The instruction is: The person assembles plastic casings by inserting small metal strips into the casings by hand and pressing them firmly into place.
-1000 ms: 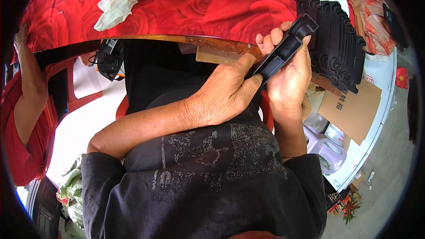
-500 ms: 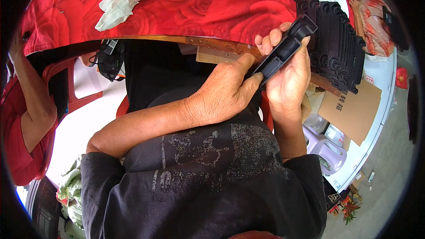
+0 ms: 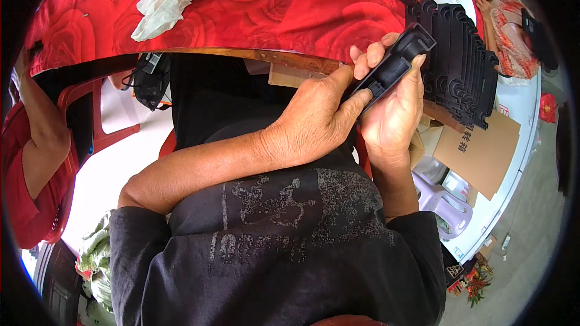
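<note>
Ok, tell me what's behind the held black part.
Behind it show the right hand and stacked black parts; whatever the held part itself covers can't be seen.

Ahead and left of my right fingers (image 3: 376, 54), I could pass over the red cloth (image 3: 272, 18) as far as the crumpled tissue (image 3: 162, 13). To their right, the stack of black parts (image 3: 456, 60) blocks me. How near the wooden table edge (image 3: 290, 58) comes, I can't quite tell.
</note>
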A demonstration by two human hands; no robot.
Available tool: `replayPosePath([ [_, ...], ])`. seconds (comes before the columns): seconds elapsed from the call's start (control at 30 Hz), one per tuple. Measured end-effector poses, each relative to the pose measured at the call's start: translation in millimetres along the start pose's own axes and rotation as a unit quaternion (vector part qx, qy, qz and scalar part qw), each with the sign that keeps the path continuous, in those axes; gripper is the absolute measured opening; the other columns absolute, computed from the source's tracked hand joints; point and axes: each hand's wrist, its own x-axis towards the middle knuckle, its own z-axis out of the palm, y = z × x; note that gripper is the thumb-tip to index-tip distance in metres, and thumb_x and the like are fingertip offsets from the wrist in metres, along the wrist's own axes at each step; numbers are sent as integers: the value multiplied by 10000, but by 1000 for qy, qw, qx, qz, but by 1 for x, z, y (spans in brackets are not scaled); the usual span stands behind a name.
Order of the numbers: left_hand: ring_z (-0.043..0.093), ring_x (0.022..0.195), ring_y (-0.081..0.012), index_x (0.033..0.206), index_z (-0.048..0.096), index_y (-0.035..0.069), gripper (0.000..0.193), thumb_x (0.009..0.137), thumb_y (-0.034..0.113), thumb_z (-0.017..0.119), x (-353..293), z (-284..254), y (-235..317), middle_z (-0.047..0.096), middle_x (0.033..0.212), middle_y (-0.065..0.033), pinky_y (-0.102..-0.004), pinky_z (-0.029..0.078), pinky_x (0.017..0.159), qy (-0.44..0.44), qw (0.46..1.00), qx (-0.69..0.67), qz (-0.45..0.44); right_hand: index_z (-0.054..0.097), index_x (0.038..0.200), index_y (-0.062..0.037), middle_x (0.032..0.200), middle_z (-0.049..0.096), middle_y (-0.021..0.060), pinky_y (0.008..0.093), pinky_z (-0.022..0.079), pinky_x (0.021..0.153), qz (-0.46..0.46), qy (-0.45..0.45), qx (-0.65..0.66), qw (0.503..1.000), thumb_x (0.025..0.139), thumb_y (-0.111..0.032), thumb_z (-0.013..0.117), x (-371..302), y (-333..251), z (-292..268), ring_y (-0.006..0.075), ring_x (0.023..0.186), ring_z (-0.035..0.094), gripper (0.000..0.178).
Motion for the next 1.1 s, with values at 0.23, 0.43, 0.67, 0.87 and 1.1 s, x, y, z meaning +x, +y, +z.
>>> replayPosePath([
  [0.23,628,704,-442,981,550,-60,238,929,166,604,4,1,5,593,707,-265,-453,485,612,23,1000,6,10,480,1158,-40,858,529,57,427,375,1067,4,5,3,1000,1045,-471,366,-2,2,4,180,781,531,460],
  [0.43,634,700,-440,958,566,-58,228,917,163,608,5,1,4,604,709,-266,-456,491,611,35,999,9,11,478,1144,-37,861,531,56,424,371,1071,10,-3,12,1000,1048,-469,359,-1,4,3,179,783,532,459],
  [0.67,640,692,-425,955,579,-56,255,922,195,612,6,0,1,615,719,-261,-447,493,605,36,999,5,16,475,1144,-37,859,527,54,421,371,1065,19,2,15,1000,1051,-463,353,-1,5,3,181,781,531,453],
  [0.87,653,719,-408,986,574,-66,279,943,208,595,6,-3,2,616,741,-263,-437,496,625,12,1000,-28,2,477,1148,-35,864,520,53,421,372,1054,20,-5,1,1000,1048,-470,362,-2,5,3,182,793,524,460],
  [1.1,661,738,-403,1047,562,-71,288,960,203,570,4,0,-3,622,751,-256,-435,502,643,12,999,-28,27,483,1144,-28,866,530,64,425,368,1052,3,13,-3,1000,1044,-481,365,-2,7,3,215,833,535,479],
])
